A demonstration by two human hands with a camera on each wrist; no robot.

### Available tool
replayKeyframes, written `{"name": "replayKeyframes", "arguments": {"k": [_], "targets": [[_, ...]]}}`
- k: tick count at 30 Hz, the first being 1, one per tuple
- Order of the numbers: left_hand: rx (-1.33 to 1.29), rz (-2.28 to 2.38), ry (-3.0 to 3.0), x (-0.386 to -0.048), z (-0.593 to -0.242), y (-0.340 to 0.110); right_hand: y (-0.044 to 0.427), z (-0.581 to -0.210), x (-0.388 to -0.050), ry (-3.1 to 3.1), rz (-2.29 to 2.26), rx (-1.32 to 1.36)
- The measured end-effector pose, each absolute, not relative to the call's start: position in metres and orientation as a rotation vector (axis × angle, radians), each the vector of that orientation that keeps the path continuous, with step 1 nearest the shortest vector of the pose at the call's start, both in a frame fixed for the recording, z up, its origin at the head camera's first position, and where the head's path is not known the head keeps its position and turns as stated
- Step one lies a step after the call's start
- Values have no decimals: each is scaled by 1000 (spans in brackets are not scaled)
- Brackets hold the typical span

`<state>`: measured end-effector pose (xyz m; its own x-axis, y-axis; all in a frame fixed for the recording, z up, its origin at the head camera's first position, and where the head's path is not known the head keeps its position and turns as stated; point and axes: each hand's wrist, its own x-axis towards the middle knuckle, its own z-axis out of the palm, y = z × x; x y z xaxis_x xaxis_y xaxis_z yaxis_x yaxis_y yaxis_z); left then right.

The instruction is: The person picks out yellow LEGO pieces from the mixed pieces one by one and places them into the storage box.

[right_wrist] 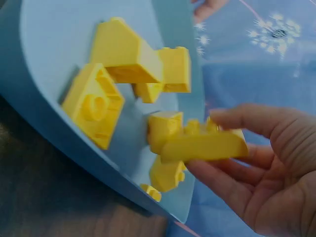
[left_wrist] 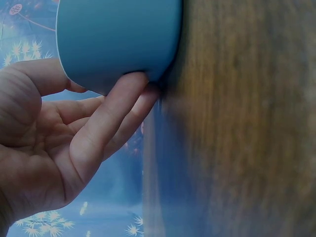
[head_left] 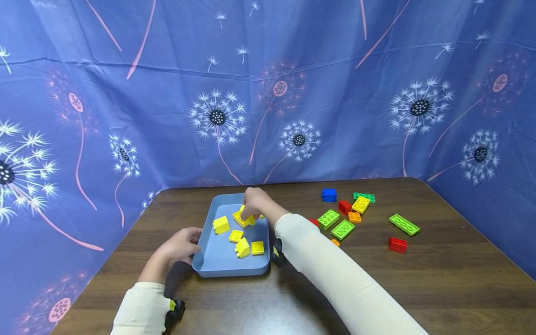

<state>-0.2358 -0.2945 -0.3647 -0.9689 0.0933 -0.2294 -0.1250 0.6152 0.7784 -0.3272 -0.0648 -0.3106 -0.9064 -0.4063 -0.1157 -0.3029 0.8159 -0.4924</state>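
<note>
A shallow blue tray (head_left: 231, 271) lies on the table with several yellow building bricks in it, among them a yellow brick (head_left: 221, 225) near its left wall and a flat one (head_left: 257, 248) at the front right. My left hand (head_left: 177, 246) holds the tray's left side, thumb and fingers at its wall; the left wrist view shows fingertips against the outer wall near the bottom. Over the tray's back right part, my right hand (head_left: 256, 202) pinches a yellow brick (right_wrist: 205, 146) with a rounded side and studs, between thumb and fingers. Other yellow bricks lie just beyond it.
Loose bricks lie on the wooden table (head_left: 452, 279) to the right: a blue brick (head_left: 329, 195), a red brick (head_left: 397, 245), green plates (head_left: 404, 224) and a yellow brick (head_left: 361, 204). My right forearm partly covers some. A blue dandelion-print cloth (head_left: 351, 116) hangs behind the table.
</note>
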Motion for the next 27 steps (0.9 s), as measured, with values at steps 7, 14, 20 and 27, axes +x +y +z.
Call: {"name": "replayKeyframes", "arguments": {"k": [7, 14, 20, 27], "targets": [[11, 1271, 2600, -237, -361, -293, -70, -317, -325, 2949, -502, -508], [-21, 1252, 2597, -238, -362, -293, -70, -319, -326, 2900, -533, -533], [-20, 1267, 2590, -237, -365, -294, -67, -317, -324, 2898, -567, -541], [5, 1277, 2596, -236, -366, -295, -58, -309, -325, 2869, -653, -556]]}}
